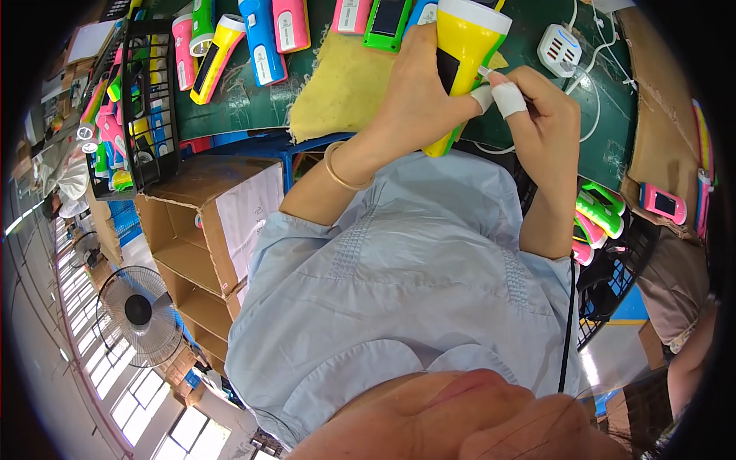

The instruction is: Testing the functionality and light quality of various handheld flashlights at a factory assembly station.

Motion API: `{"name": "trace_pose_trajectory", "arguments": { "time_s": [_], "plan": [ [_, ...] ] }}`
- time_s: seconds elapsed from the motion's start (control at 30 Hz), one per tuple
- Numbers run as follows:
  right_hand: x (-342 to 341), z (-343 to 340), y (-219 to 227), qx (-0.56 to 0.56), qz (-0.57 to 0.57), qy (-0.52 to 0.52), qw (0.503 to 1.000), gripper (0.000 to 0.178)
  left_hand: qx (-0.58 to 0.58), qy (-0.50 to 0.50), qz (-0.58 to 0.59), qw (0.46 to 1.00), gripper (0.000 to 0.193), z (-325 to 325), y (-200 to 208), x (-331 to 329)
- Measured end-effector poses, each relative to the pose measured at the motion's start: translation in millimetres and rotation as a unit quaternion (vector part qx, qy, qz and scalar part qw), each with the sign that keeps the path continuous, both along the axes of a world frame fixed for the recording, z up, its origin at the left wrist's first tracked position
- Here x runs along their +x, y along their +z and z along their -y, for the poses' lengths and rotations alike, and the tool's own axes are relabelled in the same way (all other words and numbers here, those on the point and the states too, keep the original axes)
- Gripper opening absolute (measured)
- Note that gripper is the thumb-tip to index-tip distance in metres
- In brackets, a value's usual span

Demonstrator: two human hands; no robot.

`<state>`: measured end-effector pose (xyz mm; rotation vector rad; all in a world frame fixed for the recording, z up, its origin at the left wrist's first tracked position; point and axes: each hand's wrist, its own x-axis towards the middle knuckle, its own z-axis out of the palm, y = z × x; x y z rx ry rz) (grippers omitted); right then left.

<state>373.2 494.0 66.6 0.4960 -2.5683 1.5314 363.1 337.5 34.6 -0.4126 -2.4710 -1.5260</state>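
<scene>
A yellow flashlight (469,42) with a white rim and a dark panel is in my left hand (414,100), whose fingers wrap round its body. White tape covers that thumb. My right hand (546,115) pinches a small white plug (485,72) against the flashlight's side; whether the plug is seated cannot be made out. Tape is also wound round a digit of this hand. Beneath my left hand lies a ragged yellow cloth (333,84) on the green tabletop (253,111). A white cable (596,115) loops beside my right hand.
Several coloured flashlights, including a blue one (262,46), line the table's far side. A white multi-port USB charger (560,50) sits at right. Black wire baskets (157,100) hold more flashlights at left and right. Cardboard compartments (188,241) and a fan (138,309) stand left.
</scene>
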Motion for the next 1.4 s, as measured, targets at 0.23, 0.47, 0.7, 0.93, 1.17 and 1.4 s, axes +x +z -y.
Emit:
{"name": "trace_pose_trajectory", "arguments": {
  "time_s": [0.23, 0.47, 0.7, 0.93, 1.17, 1.4],
  "plan": [
    [-0.4, 25.7, -10.6, 0.160, -0.168, -0.133, 0.964, 0.013, -0.018, 0.042, -0.046, 0.998, 0.063, -9.4, -8.0, 0.3],
    [13.1, 5.1, -9.5, -0.061, -0.105, -0.103, 0.987, 0.006, 0.073, 0.059, -0.014, 0.995, 0.053, 9.9, -9.5, -16.3],
    [4.5, -7.1, -16.7, 0.049, -0.043, -0.153, 0.986, 0.047, 0.528, -0.008, 0.276, 0.803, 0.033, 15.0, 28.1, -16.6],
    [10.4, 35.1, -37.2, -0.057, 0.018, -0.059, 0.996, 0.046, 0.573, -0.065, 0.210, 0.789, 0.037, 10.3, 5.6, -23.8],
    [-5.2, 2.5, -28.8, -0.405, 0.459, 0.210, 0.762, 0.050, 0.627, 0.015, 0.233, 0.743, 0.071, 3.3, 32.7, -23.2],
    [-7.3, 20.5, -36.4, -0.231, 0.327, 0.122, 0.908, 0.045, 0.529, 0.052, 0.249, 0.809, 0.070, -5.0, 22.4, -24.1]
  ]
}}
